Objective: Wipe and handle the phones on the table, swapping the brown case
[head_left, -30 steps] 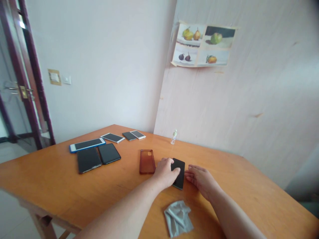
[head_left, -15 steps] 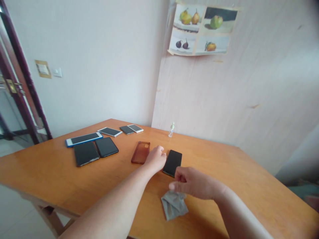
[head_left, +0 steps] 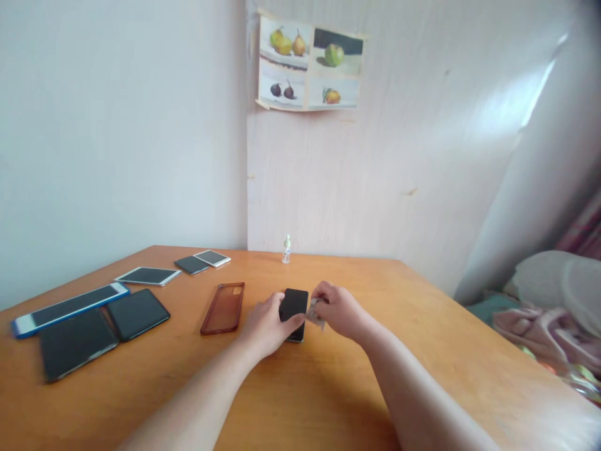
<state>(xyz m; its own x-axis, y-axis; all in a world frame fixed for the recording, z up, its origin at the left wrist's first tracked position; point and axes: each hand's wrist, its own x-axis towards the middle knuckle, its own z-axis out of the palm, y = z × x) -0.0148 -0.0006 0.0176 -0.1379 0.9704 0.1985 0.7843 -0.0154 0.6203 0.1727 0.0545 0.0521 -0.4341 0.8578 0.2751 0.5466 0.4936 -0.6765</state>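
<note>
Pinching a grey cloth (head_left: 315,318), the right hand (head_left: 340,310) is curled tight beside the black phone (head_left: 295,303); the left hand (head_left: 263,324), half open, has its thumb over the phone's face, fingers at the left edge, probably to steady it flat on the table (head_left: 300,401). Leftward lies a brown case (head_left: 224,311) (no phone inside); farther back, a small bottle (head_left: 286,251), contents unclear.
</note>
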